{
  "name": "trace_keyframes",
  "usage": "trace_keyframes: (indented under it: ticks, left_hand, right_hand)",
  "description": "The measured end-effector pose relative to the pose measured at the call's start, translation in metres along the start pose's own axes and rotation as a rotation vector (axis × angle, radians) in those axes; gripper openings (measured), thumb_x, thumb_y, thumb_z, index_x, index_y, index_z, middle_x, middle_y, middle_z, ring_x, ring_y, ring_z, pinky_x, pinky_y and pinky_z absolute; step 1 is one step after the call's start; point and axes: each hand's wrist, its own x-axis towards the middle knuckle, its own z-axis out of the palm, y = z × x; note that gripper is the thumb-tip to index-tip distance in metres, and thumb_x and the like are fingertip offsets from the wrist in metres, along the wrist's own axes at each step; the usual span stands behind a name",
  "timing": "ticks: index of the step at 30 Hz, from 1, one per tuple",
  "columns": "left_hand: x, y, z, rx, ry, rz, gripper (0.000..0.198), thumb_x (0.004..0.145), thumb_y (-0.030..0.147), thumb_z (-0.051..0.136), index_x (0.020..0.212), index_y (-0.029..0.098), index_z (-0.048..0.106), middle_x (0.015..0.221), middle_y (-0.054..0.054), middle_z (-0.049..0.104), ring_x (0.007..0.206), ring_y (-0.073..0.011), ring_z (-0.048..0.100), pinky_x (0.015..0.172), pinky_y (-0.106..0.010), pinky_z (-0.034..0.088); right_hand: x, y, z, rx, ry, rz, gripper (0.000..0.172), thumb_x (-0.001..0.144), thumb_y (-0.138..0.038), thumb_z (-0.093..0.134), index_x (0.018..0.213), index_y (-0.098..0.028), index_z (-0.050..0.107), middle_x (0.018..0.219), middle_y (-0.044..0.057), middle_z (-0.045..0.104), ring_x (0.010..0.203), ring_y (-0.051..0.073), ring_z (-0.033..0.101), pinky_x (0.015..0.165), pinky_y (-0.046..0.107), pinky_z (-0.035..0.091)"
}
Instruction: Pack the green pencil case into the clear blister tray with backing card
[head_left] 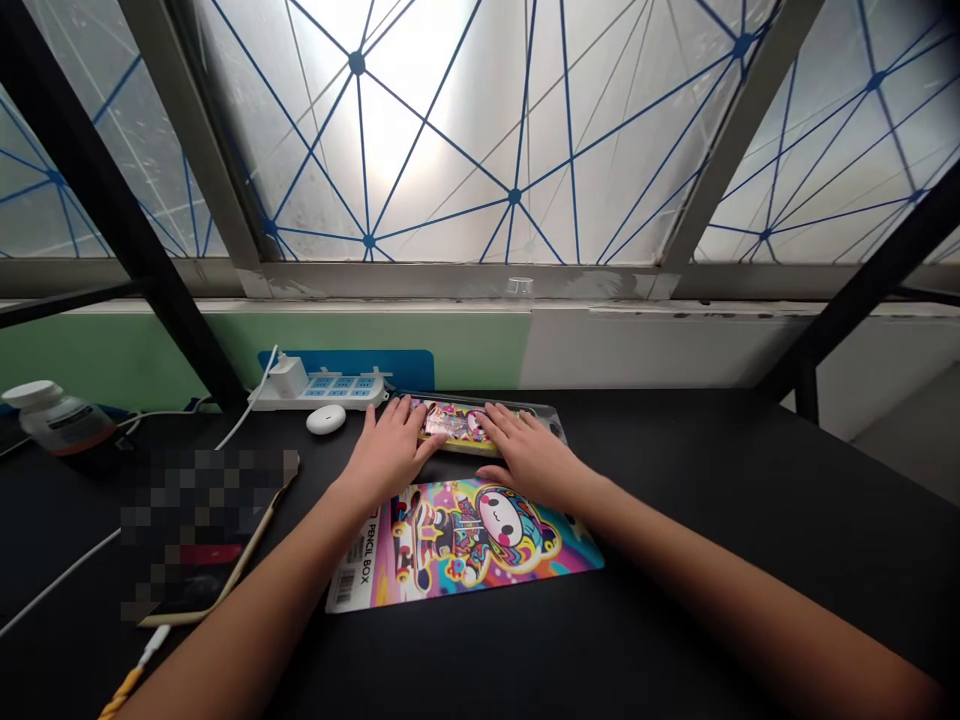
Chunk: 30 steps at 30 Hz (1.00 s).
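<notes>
Our L hand point(388, 452) & R hand point(531, 458) both lie palm-down, fingers spread wide, on a flat pencil box point(454, 425). Neither hand's fingers curl round it, so we see wide hands resting, no clear grip. The box sits just ahead of both palms, under the fingertips, long side running L-R betw. the hands, w/ bright cartoon print on top & yellow along its near edge. A clear plastic wrap point(544, 418) w/ dark edge pokes out past the R hand's fingers, on the far R end of the box.

Just behind both hands, toward us, lies a printed card point(480, 540) marked PENCIL BOX, w/ barcode at its L end & a cartoon figure on a skateboard. R thumb is right at its top edge. Both sit on a black table point(675, 500).

Ahead & L of the L hand: white power strip point(315, 393) w/ blue switches, white plug point(289, 377) in it, small round white case point(325, 419) just nearer us. Further L of that hand: plastic bottle w/ white cap point(60, 420), a pixelated flat object point(202, 530) w/ tan edge, white cable point(60, 580). Well ahead of both hands: frosted window w/ blue lines point(465, 130).
</notes>
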Motion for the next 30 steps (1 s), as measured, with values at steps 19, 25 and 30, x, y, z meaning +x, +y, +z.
trace_keyframes:
  ticks: [19,25,30]
  left_hand:
    - [-0.008,0.016,-0.010,-0.199,-0.134,-0.017,0.064,0.099,0.062,0.028,0.147,0.023,0.045,0.160,-0.012,0.033,0.150,-0.0332,0.021,0.116,-0.061,0.019]
    - [-0.007,0.018,-0.010,-0.200,-0.135,-0.055,0.066,0.098,0.062,0.030,0.147,0.022,0.044,0.160,-0.012,0.032,0.150,-0.0341,0.021,0.116,-0.060,0.018]
    - [-0.006,0.018,-0.009,-0.163,-0.123,-0.080,0.065,0.098,0.062,0.028,0.146,0.022,0.045,0.159,-0.013,0.034,0.149,-0.0343,0.024,0.116,-0.060,0.020]
  right_hand:
    - [-0.056,-0.096,-0.029,0.238,0.048,-0.184,0.055,0.096,-0.047,0.051,0.140,-0.015,0.053,0.153,0.020,0.043,0.142,0.036,0.037,0.115,0.055,0.032]
    - [-0.052,-0.087,-0.028,0.531,-0.278,-0.155,0.098,0.082,-0.073,0.056,0.156,-0.016,0.027,0.163,0.017,0.022,0.149,0.036,0.021,0.120,0.053,0.021]
    - [-0.046,-0.067,-0.027,0.569,-0.275,-0.070,0.098,0.066,-0.070,0.075,0.143,-0.015,0.047,0.144,0.019,0.050,0.133,0.036,0.044,0.110,0.049,0.038]
